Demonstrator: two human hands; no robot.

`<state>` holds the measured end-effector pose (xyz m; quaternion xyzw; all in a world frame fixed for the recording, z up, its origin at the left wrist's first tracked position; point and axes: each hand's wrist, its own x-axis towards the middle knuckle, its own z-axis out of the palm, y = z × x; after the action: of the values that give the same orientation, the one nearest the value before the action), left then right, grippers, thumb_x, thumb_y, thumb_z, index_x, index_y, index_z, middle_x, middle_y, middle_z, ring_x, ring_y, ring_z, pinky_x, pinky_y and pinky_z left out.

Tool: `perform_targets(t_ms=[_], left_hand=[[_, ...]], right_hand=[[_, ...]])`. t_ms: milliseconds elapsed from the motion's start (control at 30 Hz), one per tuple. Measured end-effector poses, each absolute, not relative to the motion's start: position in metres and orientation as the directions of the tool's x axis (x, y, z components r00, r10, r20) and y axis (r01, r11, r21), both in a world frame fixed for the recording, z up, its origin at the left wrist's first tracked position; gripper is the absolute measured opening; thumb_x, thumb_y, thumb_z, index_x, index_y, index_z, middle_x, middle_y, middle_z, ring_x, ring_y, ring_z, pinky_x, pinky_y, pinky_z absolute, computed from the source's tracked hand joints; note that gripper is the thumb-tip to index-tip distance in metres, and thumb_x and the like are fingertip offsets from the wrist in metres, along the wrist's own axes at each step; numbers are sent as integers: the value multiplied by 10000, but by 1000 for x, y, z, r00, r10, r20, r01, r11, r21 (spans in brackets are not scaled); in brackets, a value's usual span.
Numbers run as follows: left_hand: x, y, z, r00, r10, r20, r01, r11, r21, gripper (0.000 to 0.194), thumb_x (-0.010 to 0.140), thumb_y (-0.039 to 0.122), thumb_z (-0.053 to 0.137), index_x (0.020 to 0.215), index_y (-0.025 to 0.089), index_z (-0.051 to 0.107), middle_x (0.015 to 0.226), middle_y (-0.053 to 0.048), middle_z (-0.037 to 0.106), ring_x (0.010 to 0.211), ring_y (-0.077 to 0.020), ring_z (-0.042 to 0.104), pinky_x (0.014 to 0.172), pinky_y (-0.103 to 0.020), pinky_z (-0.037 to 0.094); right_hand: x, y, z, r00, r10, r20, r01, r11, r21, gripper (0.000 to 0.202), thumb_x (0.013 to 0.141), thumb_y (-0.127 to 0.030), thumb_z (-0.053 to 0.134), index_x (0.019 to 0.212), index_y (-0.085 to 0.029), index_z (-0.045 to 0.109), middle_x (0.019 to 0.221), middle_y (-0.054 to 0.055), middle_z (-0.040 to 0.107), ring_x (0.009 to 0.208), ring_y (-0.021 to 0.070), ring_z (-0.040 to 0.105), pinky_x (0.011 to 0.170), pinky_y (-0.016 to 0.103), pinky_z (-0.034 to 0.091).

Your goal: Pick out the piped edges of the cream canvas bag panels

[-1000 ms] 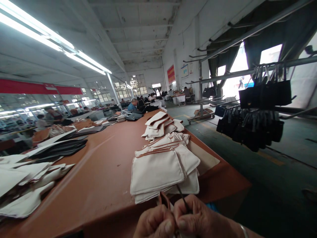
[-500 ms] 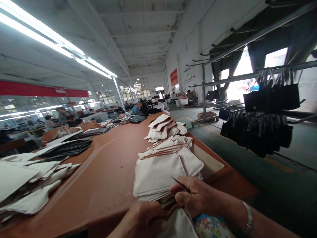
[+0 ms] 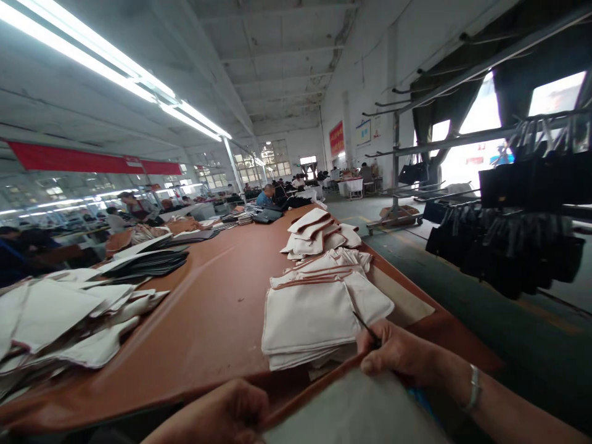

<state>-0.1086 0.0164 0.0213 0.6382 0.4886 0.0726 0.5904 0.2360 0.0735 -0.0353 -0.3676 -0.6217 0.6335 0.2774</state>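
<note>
Across the bottom of the view an off-white fabric pouch piece (image 3: 351, 413) with a brown top edge is stretched between my hands. My left hand (image 3: 226, 410) is closed on its left corner, fingers partly hidden by blur and the frame's edge. My right hand (image 3: 398, 351) pinches the right end of the brown edge. Also in my right hand is a pair of small dark scissors (image 3: 367, 330), one thin pointed blade showing, aimed up and left. Just beyond lies a stack of similar off-white pouch pieces (image 3: 308, 314) on the brown-covered table (image 3: 217, 320).
More folded pieces (image 3: 309, 231) lie farther along the table. At left are loose off-white pieces (image 3: 55, 308) and a dark stack (image 3: 148, 265). On the right, black bags (image 3: 518, 246) hang from a metal rack (image 3: 395, 154). A person in blue (image 3: 266, 196) sits beyond the table.
My hands have moved apart, the left going left and the right going right. More of the pouch piece now shows, with its brown edge drawn straight. The view has shifted slightly left.
</note>
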Motion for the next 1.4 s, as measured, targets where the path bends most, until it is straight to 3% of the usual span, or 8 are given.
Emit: perform_targets(t_ms=[133, 267, 367, 533, 800, 1000, 1200, 1400], left_hand=[[-72, 17, 38, 597, 710, -372, 470, 66, 880, 356, 669, 420, 826, 748, 170, 586, 654, 62, 466, 589, -91, 358, 504, -208, 234], [-13, 17, 52, 625, 762, -169, 449, -174, 876, 39, 727, 158, 647, 699, 156, 621, 730, 40, 538, 724, -130, 481, 610, -205, 343], [-1, 17, 41, 569, 812, -129, 396, -132, 909, 138, 685, 153, 680, 821, 150, 652, 801, 23, 608, 783, -158, 540, 641, -208, 384], [-29, 19, -3, 418, 819, -394, 441, 196, 876, 583, 428, 313, 954, 848, 165, 578, 681, 66, 563, 616, -98, 423, 493, -191, 275], [-28, 21, -24, 546, 804, -235, 88, 223, 971, 438, 647, 455, 889, 738, 124, 616, 688, -10, 594, 624, -98, 431, 565, -223, 295], [-21, 23, -19, 575, 778, -253, 76, 257, 963, 369, 709, 423, 852, 760, 91, 700, 728, -69, 662, 623, -116, 476, 610, -250, 321], [-17, 23, -17, 527, 791, -310, 208, 234, 950, 274, 713, 354, 790, 725, 95, 703, 593, 20, 522, 566, -97, 364, 556, -249, 235], [-6, 23, -18, 419, 852, -315, 353, 166, 921, 152, 690, 271, 681, 679, 120, 664, 561, 51, 456, 544, -91, 295, 511, -254, 181]], right_hand=[[223, 68, -34, -536, 844, -10, 146, 82, -986, 242, 538, -199, 805, 748, -150, 695, 741, 1, 610, 720, 155, 525, 671, 242, 435], [188, 42, -9, -612, 780, 132, -78, 106, -991, 471, 805, -404, 725, 1214, -185, 649, 1015, 40, 669, 776, 159, 558, 762, 280, 466], [175, 31, -9, -683, 705, 189, -175, 93, -980, 459, 810, -478, 753, 1114, -146, 662, 933, 21, 647, 768, 141, 533, 723, 241, 440], [189, 31, -48, -619, 785, -6, -78, -69, -995, 473, 726, -515, 830, 864, -107, 633, 692, -24, 546, 600, 89, 415, 533, 196, 336], [198, 29, -50, -633, 773, -28, -116, -131, -985, 371, 742, -427, 836, 806, -114, 648, 653, -30, 527, 590, 85, 396, 525, 200, 296], [208, 31, -49, -632, 773, -60, -78, -140, -987, 344, 737, -423, 807, 799, -123, 651, 675, -24, 555, 580, 86, 411, 514, 197, 301], [210, 26, -18, -586, 797, -148, 199, -36, -979, 293, 725, -336, 797, 911, -156, 659, 679, -53, 575, 555, 83, 445, 490, 179, 318], [200, 27, -11, -506, 859, -77, 265, 71, -962, 130, 655, -189, 740, 735, -132, 655, 610, -47, 565, 590, 96, 444, 504, 192, 308]])
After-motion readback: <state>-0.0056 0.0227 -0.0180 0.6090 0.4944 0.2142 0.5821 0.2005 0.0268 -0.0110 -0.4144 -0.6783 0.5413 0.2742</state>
